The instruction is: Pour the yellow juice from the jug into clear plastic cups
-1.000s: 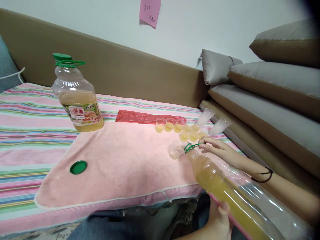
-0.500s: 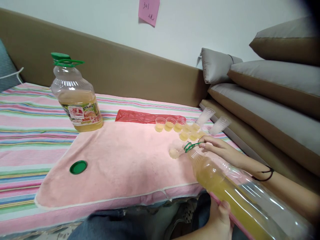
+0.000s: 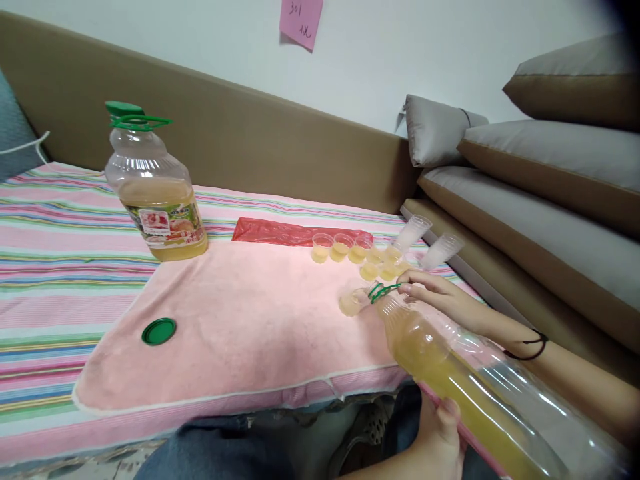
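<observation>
A large clear juice bottle (image 3: pixel 465 380) with yellow liquid lies tipped in my hands, its neck pointing left and down. My left hand (image 3: pixel 443 430) is wrapped under the bottle's body, thumb pressed on its side. At the neck, my right hand (image 3: pixel 430 293) pinches the green plastic carrying ring (image 3: pixel 383 292). The bottle's mouth meets the rim of a small clear plastic cup (image 3: pixel 351 303), which has pale liquid in it. Behind it, several similar cups (image 3: pixel 340 248) with yellow juice stand close together.
A second juice bottle (image 3: pixel 160 193), capped in green, stands at the left. A green cap (image 3: pixel 159 331) lies on the pink cloth (image 3: pixel 225 320). Further back are a red plastic bag (image 3: pixel 280 233) and two leaning stacks of cups (image 3: pixel 443 251). Grey-brown cushions (image 3: pixel 530 220) rise at the right.
Both hands keep their hold on the tipped bottle, with its mouth still at the cup. The cup looks slightly fuller. The view has shifted a little.
</observation>
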Available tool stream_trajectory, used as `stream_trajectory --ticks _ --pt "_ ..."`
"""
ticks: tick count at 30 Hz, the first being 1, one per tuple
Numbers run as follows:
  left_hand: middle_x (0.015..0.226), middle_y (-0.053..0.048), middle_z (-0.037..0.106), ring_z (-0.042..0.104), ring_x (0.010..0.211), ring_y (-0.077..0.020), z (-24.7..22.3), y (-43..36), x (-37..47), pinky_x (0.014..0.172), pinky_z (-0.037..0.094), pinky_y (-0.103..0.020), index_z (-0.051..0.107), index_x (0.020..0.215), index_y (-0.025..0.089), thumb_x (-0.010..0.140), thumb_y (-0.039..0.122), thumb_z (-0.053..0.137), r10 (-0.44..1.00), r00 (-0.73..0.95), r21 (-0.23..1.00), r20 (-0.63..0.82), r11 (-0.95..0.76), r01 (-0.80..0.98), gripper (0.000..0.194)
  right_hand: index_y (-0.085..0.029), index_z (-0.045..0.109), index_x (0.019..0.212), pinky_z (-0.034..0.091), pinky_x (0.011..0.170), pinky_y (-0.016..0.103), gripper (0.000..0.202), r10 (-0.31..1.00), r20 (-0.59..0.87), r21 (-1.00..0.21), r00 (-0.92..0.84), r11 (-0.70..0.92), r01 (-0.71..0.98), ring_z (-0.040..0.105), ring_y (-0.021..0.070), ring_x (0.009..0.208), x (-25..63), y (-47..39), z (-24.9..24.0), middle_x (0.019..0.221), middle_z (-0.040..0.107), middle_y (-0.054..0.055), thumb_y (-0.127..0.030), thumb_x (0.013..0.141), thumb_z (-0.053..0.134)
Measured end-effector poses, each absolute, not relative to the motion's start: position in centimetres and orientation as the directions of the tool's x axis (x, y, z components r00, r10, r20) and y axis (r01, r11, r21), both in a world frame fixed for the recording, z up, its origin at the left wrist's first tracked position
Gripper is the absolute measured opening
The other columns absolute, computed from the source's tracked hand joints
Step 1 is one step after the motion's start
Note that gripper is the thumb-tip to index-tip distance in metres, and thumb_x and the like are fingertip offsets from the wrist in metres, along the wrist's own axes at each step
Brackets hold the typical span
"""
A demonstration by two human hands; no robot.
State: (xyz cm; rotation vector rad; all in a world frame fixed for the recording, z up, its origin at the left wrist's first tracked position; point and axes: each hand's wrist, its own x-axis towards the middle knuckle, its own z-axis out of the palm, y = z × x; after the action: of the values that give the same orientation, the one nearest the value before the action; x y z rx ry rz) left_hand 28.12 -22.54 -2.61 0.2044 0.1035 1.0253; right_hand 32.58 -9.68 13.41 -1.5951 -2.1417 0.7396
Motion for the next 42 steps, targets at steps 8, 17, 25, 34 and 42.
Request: stream_trajectory --ticks 8,17,25,34,42 --pt "0.129 -0.014 0.059 0.046 0.13 -0.037 -3.2 -22.7 28.6 0.114 0.027 -0.049 0.056 0.126 0.02 0.052 0.076 0.072 0.862 0.505 0.18 0.043 0.491 -0.853 0.095 -0.022 0.06 0.087 0.043 0.078 0.033 0.039 0.955 -0.03 -0.606 -0.296 0.218 0.765 0.056 0.0216 0.088 32.7 -9.6 13.3 0.088 0.06 0.003 -0.059 0.089 0.046" --pt "0.127 -0.014 0.061 0.048 0.127 -0.0379 -3.1 -22.7 28.5 0.114 0.028 -0.05 0.056 0.126 0.02 0.047 0.077 0.073 0.853 0.522 0.198 -0.001 0.512 -0.836 0.099 -0.022 0.06 0.083 0.043 0.077 0.033 0.04 0.955 -0.013 -0.624 -0.295 0.223 0.749 0.056 0.0209 0.085 32.7 -9.7 13.4 0.086 0.059 0.003 -0.06 0.088 0.047" --pt "0.131 -0.015 0.057 0.045 0.13 -0.0382 -2.4 -22.6 27.7 0.114 0.025 -0.05 0.053 0.129 0.021 0.049 0.078 0.072 0.841 0.541 0.238 0.028 0.52 -0.82 0.1 -0.022 0.061 0.085 0.043 0.079 0.034 0.042 0.957 -0.019 -0.615 -0.291 0.218 0.758 0.057 0.0218 0.088 32.7 -9.7 13.3 0.089 0.06 0.003 -0.061 0.088 0.047" --pt "0.131 -0.015 0.057 0.044 0.131 -0.039 -1.7 -22.5 27.3 0.114 0.026 -0.051 0.054 0.127 0.02 0.047 0.079 0.071 0.841 0.54 0.24 0.034 0.518 -0.821 0.101 -0.022 0.061 0.086 0.043 0.079 0.033 0.041 0.956 -0.027 -0.605 -0.294 0.218 0.766 0.057 0.0221 0.09 32.7 -9.6 13.4 0.09 0.06 0.003 -0.061 0.089 0.046" --pt "0.127 -0.015 0.06 0.044 0.131 -0.0385 -1.7 -21.9 27.0 0.115 0.025 -0.051 0.056 0.125 0.02 0.049 0.076 0.073 0.851 0.524 0.264 0.02 0.501 -0.824 0.096 -0.023 0.062 0.086 0.045 0.081 0.034 0.039 0.961 0.006 -0.598 -0.277 0.225 0.769 0.058 0.0223 0.09 32.9 -9.2 13.6 0.092 0.063 0.004 -0.059 0.088 0.048"
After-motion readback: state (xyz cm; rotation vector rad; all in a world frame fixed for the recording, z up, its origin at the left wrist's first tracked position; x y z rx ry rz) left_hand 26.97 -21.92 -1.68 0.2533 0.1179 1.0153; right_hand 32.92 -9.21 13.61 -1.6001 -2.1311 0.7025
